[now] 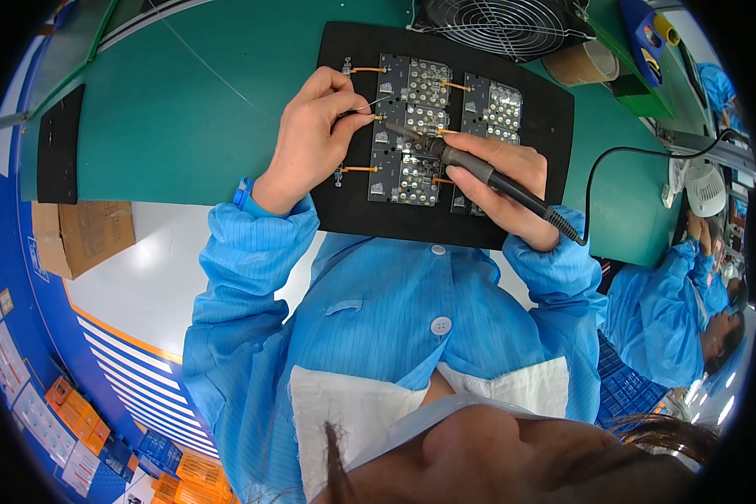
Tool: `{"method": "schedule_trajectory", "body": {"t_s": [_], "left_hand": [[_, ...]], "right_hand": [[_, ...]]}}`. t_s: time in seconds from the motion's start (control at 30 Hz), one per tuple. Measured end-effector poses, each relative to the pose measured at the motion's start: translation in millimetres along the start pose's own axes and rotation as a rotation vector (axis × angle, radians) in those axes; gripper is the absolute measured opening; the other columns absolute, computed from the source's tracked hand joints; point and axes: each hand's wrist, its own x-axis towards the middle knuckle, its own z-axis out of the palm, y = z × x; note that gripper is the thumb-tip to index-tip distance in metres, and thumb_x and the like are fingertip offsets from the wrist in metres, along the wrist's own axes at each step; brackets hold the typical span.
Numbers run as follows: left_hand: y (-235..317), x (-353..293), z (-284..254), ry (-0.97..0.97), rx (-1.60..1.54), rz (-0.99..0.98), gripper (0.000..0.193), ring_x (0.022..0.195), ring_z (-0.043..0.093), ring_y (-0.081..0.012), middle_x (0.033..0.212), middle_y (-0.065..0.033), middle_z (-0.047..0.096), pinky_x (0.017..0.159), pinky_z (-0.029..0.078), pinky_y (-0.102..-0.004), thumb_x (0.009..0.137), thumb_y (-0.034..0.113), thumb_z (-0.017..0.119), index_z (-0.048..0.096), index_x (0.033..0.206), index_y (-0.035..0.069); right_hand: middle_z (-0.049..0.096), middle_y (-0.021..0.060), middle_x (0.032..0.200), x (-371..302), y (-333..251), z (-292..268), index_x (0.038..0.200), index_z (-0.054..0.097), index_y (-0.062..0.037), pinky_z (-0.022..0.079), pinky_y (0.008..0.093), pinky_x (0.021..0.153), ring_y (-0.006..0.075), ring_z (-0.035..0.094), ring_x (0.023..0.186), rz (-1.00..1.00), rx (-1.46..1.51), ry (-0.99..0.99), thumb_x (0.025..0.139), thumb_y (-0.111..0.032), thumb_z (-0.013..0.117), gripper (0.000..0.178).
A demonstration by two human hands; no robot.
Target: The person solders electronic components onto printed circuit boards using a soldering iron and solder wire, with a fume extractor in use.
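My right hand [512,181] is closed round the dark handle of a soldering iron [489,175], its tip slanting left onto a circuit board in the middle of the left column. At that board's left edge my left hand [311,134] pinches a thin silvery solder wire [380,102], its end near the iron's tip. The fingertips also lie close to a short orange lead there; whether they touch it I cannot tell. Black circuit boards [389,178] with rows of round silvery spots lie in two columns on a black mat [551,126]. More orange leads [368,70] stick out from their edges.
A round fan with a wire guard [500,25] stands at the far edge, beside a brown tub [581,65]. The iron's black cord [601,164] loops off right. A cardboard box [84,235] sits left of the green table [168,126]. Another person in blue [659,311] works at right.
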Motion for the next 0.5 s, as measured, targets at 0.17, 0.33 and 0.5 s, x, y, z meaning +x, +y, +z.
{"method": "schedule_trajectory", "body": {"t_s": [0.17,0.33,0.5], "left_hand": [[-1,-1,0,0.008,0.004,0.012,0.010,0.075,0.058,-0.0231,0.089,-0.0088,0.055,0.064,0.047,-0.0325,0.076,-0.003,0.071,0.067,0.086,-0.002],[0,1,1,0.007,-0.003,0.010,0.009,0.073,0.057,-0.0211,0.090,-0.0084,0.055,0.062,0.046,-0.0308,0.077,-0.004,0.071,0.067,0.085,-0.002],[1,0,-5,0.004,-0.066,0.005,0.012,0.066,0.047,-0.0100,0.095,-0.0056,0.054,0.057,0.040,-0.0242,0.080,-0.006,0.069,0.064,0.091,-0.002]], "right_hand": [[0.072,0.0168,0.087,0,-1,0,0.108,0.067,0.0025,0.057,0.0299,0.063,0.0246,0.072,0.073,0.011,0.035,-0.002,0.081,-0.010,0.075,0.031],[0.071,0.0172,0.087,0,-1,-4,0.108,0.067,0.0027,0.057,0.0290,0.062,0.0245,0.072,0.072,-0.003,0.033,-0.005,0.080,-0.009,0.075,0.032],[0.071,0.0171,0.084,-8,-5,-16,0.108,0.067,0.0030,0.056,0.0287,0.060,0.0243,0.071,0.070,0.000,0.052,0.044,0.080,-0.008,0.074,0.030]]}}
